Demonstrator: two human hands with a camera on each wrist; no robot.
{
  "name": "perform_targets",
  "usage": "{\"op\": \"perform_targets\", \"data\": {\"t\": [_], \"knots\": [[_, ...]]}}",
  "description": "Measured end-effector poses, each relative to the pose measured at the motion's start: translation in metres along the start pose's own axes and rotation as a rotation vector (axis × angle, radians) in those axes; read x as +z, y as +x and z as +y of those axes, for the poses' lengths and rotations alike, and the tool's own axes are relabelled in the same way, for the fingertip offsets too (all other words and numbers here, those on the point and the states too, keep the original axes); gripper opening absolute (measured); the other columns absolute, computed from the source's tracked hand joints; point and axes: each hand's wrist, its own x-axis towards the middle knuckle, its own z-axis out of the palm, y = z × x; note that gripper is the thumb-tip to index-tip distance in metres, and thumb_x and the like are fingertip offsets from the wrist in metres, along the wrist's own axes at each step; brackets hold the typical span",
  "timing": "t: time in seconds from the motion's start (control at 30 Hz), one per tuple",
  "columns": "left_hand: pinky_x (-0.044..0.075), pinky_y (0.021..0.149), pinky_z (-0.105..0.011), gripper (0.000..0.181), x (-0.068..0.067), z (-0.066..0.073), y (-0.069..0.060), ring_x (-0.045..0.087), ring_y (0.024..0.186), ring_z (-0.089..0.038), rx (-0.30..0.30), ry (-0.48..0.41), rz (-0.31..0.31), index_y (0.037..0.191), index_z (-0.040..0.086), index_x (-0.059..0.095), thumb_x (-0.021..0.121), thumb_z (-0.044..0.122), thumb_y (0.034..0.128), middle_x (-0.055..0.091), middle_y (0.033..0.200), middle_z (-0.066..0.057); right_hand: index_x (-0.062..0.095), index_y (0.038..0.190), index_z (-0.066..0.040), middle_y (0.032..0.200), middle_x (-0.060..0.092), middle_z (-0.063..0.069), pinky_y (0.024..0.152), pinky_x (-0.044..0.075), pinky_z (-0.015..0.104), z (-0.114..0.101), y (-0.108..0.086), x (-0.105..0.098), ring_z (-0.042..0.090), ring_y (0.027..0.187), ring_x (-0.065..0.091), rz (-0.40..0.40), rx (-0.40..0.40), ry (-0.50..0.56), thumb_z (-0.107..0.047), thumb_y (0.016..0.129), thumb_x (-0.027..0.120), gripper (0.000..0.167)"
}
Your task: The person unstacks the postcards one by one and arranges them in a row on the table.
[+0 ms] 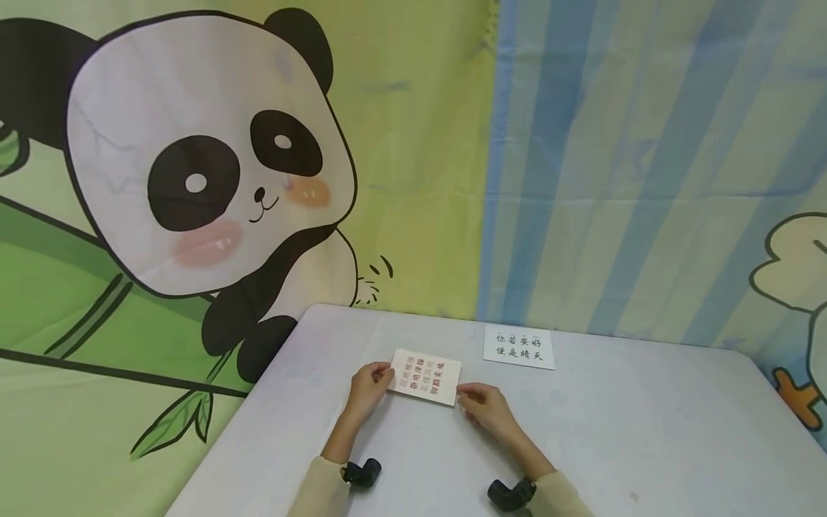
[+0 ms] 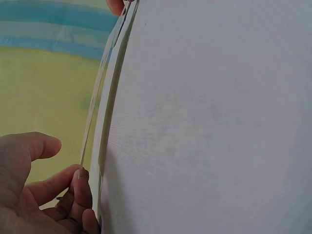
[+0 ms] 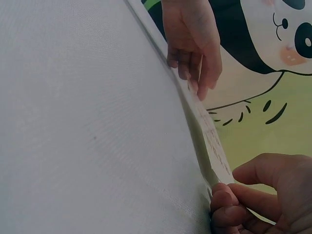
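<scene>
A pale card [image 1: 425, 377] with columns of reddish characters is held tilted above the white table, between the two hands. My left hand [image 1: 367, 388] holds its left edge; in the left wrist view the thumb stands apart while the curled fingers [image 2: 84, 190] meet the card's corner. At the opposite edge, my right hand [image 1: 487, 411] grips the card, thumb near its face and fingers [image 3: 224, 200] curled under it. Both wrist views show the card almost edge-on. A white card [image 1: 520, 347] with two rows of dark characters lies flat on the table, beyond the right hand.
The white table [image 1: 646, 424] reaches back to a hanging cloth backdrop [image 1: 420, 179] printed with a panda and blue stripes. Black wrist cameras sit on the left wrist [image 1: 363, 472] and the right wrist [image 1: 510, 494].
</scene>
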Motion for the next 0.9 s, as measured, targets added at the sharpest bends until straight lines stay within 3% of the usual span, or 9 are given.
{"op": "perform_targets", "data": {"t": [0.17, 0.67, 0.9], "knots": [[0.043, 0.061, -0.022, 0.03, 0.0018, -0.0035, 0.0004, 0.053, 0.074, -0.014, -0.015, 0.017, -0.022, 0.107, -0.009, 0.067, 0.064, 0.014, 0.0889, 0.063, 0.084, -0.008, 0.065, 0.114, 0.008, 0.081, 0.063, 0.004, 0.052, 0.043, 0.021, 0.0025, 0.0018, 0.002, 0.012, 0.06, 0.052, -0.016, -0.003, -0.042, -0.004, 0.089, 0.06, 0.028], [0.046, 0.07, -0.027, 0.026, -0.0009, -0.0022, -0.0023, 0.056, 0.081, -0.017, 0.016, 0.051, -0.042, 0.105, -0.007, 0.069, 0.064, 0.013, 0.0892, 0.064, 0.092, -0.011, 0.064, 0.119, 0.008, 0.077, 0.055, 0.002, 0.053, 0.04, 0.021, -0.0014, 0.0059, 0.0021, 0.013, 0.062, 0.05, -0.035, 0.004, -0.109, -0.002, 0.088, 0.058, 0.032], [0.042, 0.066, -0.027, 0.023, -0.0012, -0.0013, -0.005, 0.051, 0.078, -0.017, 0.039, 0.076, -0.052, 0.102, -0.006, 0.07, 0.065, 0.012, 0.0898, 0.061, 0.091, -0.011, 0.06, 0.123, 0.01, 0.067, 0.053, 0.004, 0.051, 0.038, 0.022, 0.0, 0.0058, 0.0022, 0.012, 0.055, 0.046, -0.038, 0.016, -0.061, -0.002, 0.096, 0.049, 0.032]]}}
